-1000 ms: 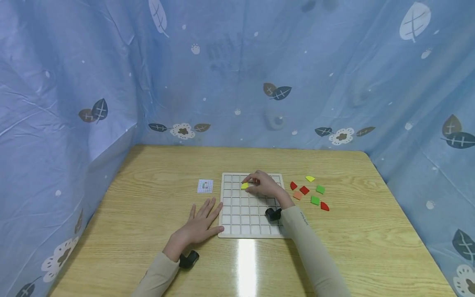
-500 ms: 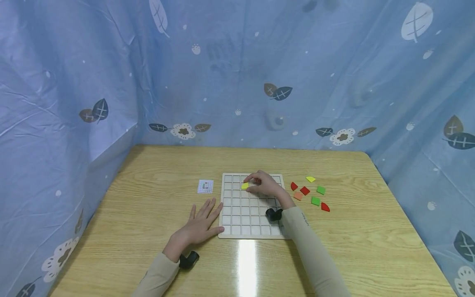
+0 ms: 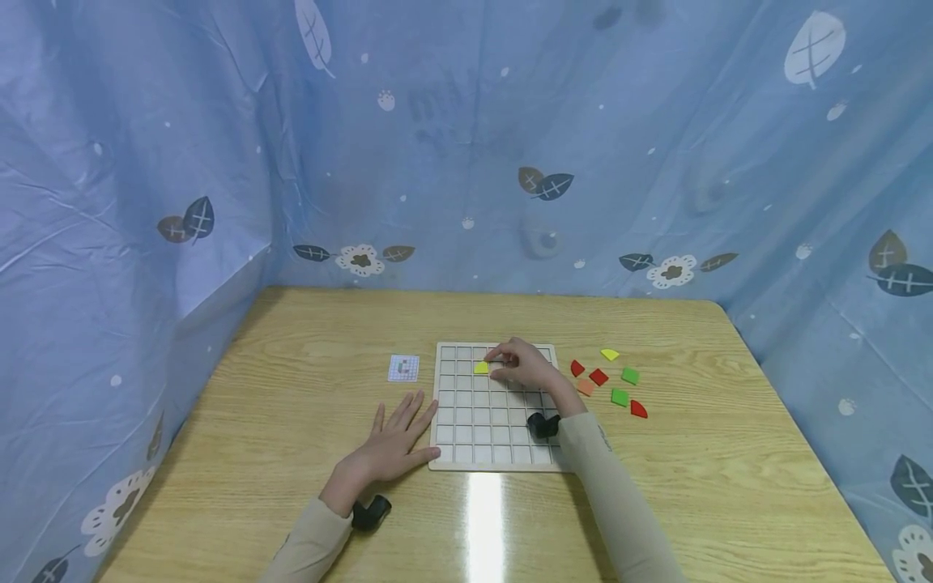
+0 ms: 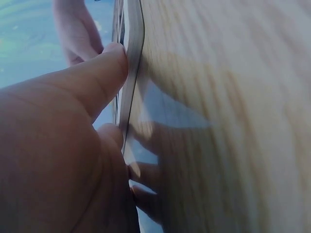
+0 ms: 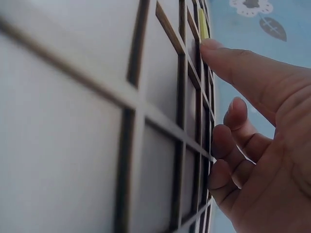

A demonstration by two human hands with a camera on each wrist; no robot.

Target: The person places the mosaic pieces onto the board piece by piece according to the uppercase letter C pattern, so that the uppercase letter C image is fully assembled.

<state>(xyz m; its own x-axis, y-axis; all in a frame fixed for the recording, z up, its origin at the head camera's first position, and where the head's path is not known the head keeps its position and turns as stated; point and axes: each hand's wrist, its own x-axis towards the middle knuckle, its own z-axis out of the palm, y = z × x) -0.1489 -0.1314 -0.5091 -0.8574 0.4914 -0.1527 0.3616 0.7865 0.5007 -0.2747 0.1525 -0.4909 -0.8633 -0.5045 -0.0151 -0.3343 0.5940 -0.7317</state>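
Fingers (image 3: 423, 420) of the left hand (image 3: 386, 452) lie spread on the desk (image 3: 291, 405), thumb against the left edge of the pale wooden board (image 3: 483, 435), a gridded card (image 3: 404, 368) on their far side. The quarter-round yellow tile (image 3: 481, 368) sits in the third column from left, second row from far; likely light, stiff and smooth, best pinched by its edges. Just right of it, the right hand (image 3: 523, 366) has thumb and forefinger parted, contact unclear; farther right lie flat square and quarter-round pieces (image 3: 619, 397).

Yellow piece (image 3: 482, 368) on gridded board (image 3: 482, 415)
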